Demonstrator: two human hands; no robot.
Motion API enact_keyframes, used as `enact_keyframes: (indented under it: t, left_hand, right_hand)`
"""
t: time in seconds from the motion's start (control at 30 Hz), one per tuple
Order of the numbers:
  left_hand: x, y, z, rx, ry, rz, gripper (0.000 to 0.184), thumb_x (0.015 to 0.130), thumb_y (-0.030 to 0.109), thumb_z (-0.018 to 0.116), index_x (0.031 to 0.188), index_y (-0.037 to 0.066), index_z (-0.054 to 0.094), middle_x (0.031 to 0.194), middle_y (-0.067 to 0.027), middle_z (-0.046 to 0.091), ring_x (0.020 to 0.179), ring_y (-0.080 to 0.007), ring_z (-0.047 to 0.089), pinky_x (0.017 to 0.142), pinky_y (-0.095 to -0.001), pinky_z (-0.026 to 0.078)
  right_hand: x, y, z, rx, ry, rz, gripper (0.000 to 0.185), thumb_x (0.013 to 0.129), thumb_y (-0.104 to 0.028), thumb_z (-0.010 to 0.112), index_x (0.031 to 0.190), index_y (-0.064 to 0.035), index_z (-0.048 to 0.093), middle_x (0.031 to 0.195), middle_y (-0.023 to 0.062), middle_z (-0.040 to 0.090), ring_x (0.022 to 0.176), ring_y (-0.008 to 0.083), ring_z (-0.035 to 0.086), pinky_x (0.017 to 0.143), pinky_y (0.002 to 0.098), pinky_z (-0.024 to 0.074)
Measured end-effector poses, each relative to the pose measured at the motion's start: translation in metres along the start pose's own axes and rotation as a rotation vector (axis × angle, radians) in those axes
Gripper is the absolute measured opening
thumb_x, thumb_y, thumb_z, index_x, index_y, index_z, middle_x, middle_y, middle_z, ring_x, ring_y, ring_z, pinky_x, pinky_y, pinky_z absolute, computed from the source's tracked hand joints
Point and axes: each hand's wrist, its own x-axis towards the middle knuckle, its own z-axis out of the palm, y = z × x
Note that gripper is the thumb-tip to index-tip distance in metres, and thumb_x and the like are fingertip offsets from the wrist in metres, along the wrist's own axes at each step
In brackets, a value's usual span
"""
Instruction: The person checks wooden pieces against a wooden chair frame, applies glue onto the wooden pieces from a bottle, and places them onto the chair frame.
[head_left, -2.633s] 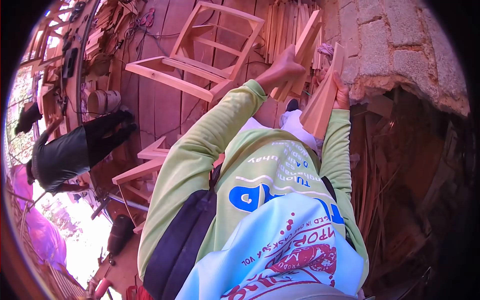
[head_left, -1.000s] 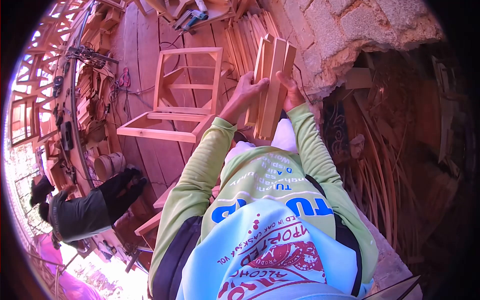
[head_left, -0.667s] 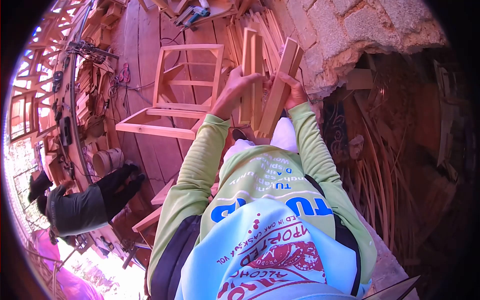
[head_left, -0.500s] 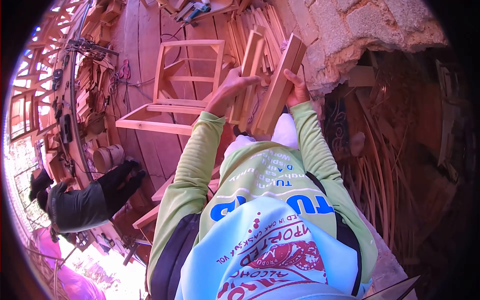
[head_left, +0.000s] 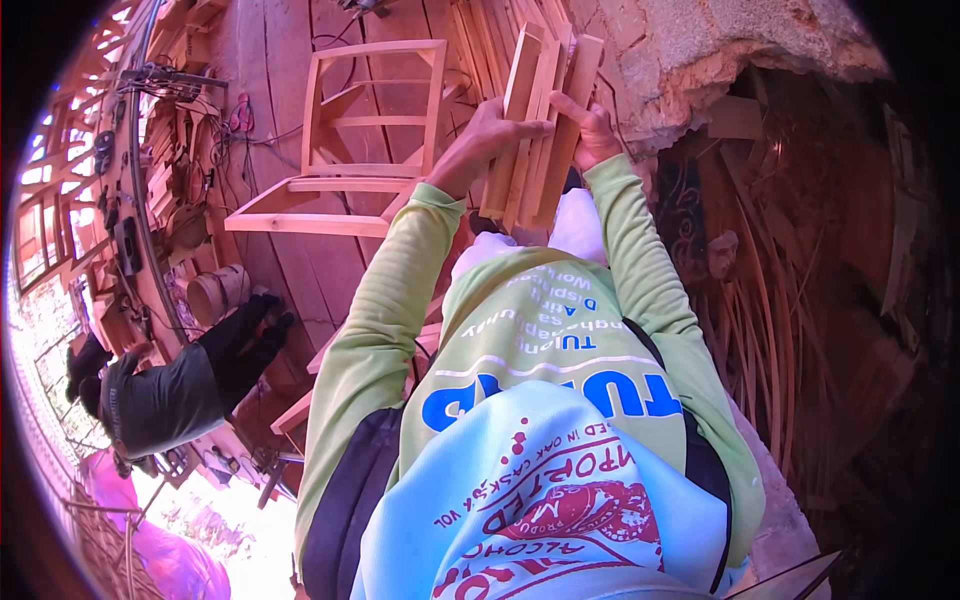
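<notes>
Several short wooden slats (head_left: 538, 125) stand side by side between my hands, just in front of my body. My left hand (head_left: 488, 140) is closed round their left side, with the thumb laid across the front. From the right, my right hand (head_left: 592, 133) grips the same bundle, its thumb also over the front. The slats touch or nearly touch one another and lean slightly to the right at the top. Most of my fingers are hidden behind the wood.
A wooden chair frame (head_left: 375, 135) is on the plank floor to the left. Long strips lie behind the slats. A broken stone edge (head_left: 690, 70) is at right, above a dark space with thin strips (head_left: 770, 290). Another person (head_left: 165, 400) works at far left near cluttered wood and cables.
The two groups of slats, apart before, are now brought together into one bundle. Both hands have come closer to each other. The camera view has shifted slightly.
</notes>
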Motion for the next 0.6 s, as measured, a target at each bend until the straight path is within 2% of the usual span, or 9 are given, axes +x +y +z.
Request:
enact_keyframes:
  t: [0.2, 0.3, 0.37, 0.43, 0.47, 0.5, 0.53, 0.57, 0.6]
  left_hand:
    - [0.006, -0.016, -0.011, -0.021, -0.009, 0.03, 0.05, 0.091, 0.027, 0.083, 0.128, -0.002, 0.066, 0.106, -0.0081, 0.073, 0.087, -0.0158, 0.072, 0.076, -0.0311, 0.059]
    - [0.007, -0.012, -0.011, -0.01, -0.007, -0.02, 0.042, 0.093, 0.025, 0.081, 0.124, 0.0, 0.067, 0.1, -0.005, 0.073, 0.082, -0.014, 0.071, 0.071, -0.0303, 0.058]
    - [-0.003, 0.004, -0.009, 0.018, -0.032, -0.06, 0.038, 0.093, 0.025, 0.081, 0.12, 0.001, 0.067, 0.093, -0.0049, 0.073, 0.079, -0.014, 0.07, 0.068, -0.0306, 0.057]
    - [0.002, -0.002, -0.009, 0.07, -0.051, -0.08, 0.036, 0.093, 0.025, 0.081, 0.116, 0.001, 0.067, 0.088, -0.0057, 0.073, 0.076, -0.0143, 0.07, 0.066, -0.0308, 0.056]
    - [0.007, -0.004, -0.005, 0.081, -0.082, -0.089, 0.035, 0.094, 0.024, 0.081, 0.116, 0.002, 0.067, 0.087, -0.0056, 0.072, 0.076, -0.0143, 0.07, 0.066, -0.0304, 0.056]
    - [0.017, -0.013, 0.002, 0.103, -0.094, -0.075, 0.035, 0.093, 0.024, 0.081, 0.116, 0.002, 0.067, 0.086, -0.0059, 0.072, 0.075, -0.0144, 0.07, 0.066, -0.0304, 0.057]
    - [0.027, -0.023, 0.009, 0.121, -0.111, -0.065, 0.035, 0.093, 0.025, 0.082, 0.115, 0.002, 0.067, 0.086, -0.0062, 0.072, 0.075, -0.0145, 0.07, 0.065, -0.0303, 0.057]
    - [0.034, -0.029, 0.016, 0.148, -0.137, -0.106, 0.034, 0.093, 0.024, 0.082, 0.115, 0.002, 0.067, 0.086, -0.0065, 0.072, 0.074, -0.0149, 0.07, 0.064, -0.0307, 0.058]
    - [0.039, -0.033, 0.021, 0.174, -0.153, -0.145, 0.033, 0.093, 0.023, 0.082, 0.114, 0.002, 0.067, 0.086, -0.0069, 0.072, 0.073, -0.0153, 0.071, 0.063, -0.0311, 0.058]
  right_hand:
    - [0.006, 0.006, -0.023, 0.125, -0.032, 0.048, 0.056, 0.091, -0.012, 0.078, 0.142, -0.0068, 0.057, 0.124, 0.01, 0.071, 0.112, 0.0265, 0.071, 0.098, 0.0453, 0.0598]
    - [-0.002, 0.011, -0.037, 0.285, -0.048, 0.075, 0.054, 0.088, -0.017, 0.079, 0.137, -0.0066, 0.059, 0.112, 0.0149, 0.073, 0.107, 0.0295, 0.073, 0.098, 0.0492, 0.0596]
    - [-0.017, 0.008, -0.034, 0.366, 0.064, 0.051, 0.051, 0.086, -0.021, 0.08, 0.13, -0.0039, 0.062, 0.108, 0.0164, 0.074, 0.103, 0.0298, 0.074, 0.097, 0.0477, 0.0597]
    - [-0.016, 0.014, -0.05, 0.367, -0.015, 0.035, 0.052, 0.086, -0.026, 0.081, 0.127, 0.0012, 0.065, 0.112, 0.0137, 0.075, 0.103, 0.0278, 0.074, 0.097, 0.0425, 0.0592]
    - [-0.021, 0.018, -0.049, 0.372, -0.006, -0.095, 0.048, 0.088, -0.024, 0.081, 0.126, 0.0004, 0.067, 0.108, 0.0127, 0.076, 0.099, 0.0271, 0.075, 0.092, 0.0419, 0.0612]
    - [-0.021, 0.027, -0.059, 0.429, 0.167, -0.038, 0.041, 0.09, -0.02, 0.08, 0.123, 0.0002, 0.069, 0.104, 0.0128, 0.077, 0.092, 0.027, 0.076, 0.086, 0.0419, 0.0631]
    - [-0.017, 0.044, -0.079, 0.458, 0.154, -0.018, 0.044, 0.091, -0.024, 0.082, 0.123, 0.0027, 0.069, 0.111, 0.0142, 0.076, 0.103, 0.0266, 0.074, 0.097, 0.0418, 0.0597]
    - [-0.031, 0.035, -0.084, 0.48, 0.063, -0.006, 0.044, 0.091, -0.018, 0.082, 0.126, 0.0022, 0.066, 0.108, 0.0142, 0.075, 0.101, 0.028, 0.075, 0.094, 0.046, 0.0611]
    - [-0.041, 0.035, -0.088, 0.497, 0.132, -0.095, 0.043, 0.092, -0.015, 0.08, 0.128, 0.0016, 0.062, 0.108, 0.0143, 0.073, 0.095, 0.0288, 0.074, 0.092, 0.0486, 0.0616]
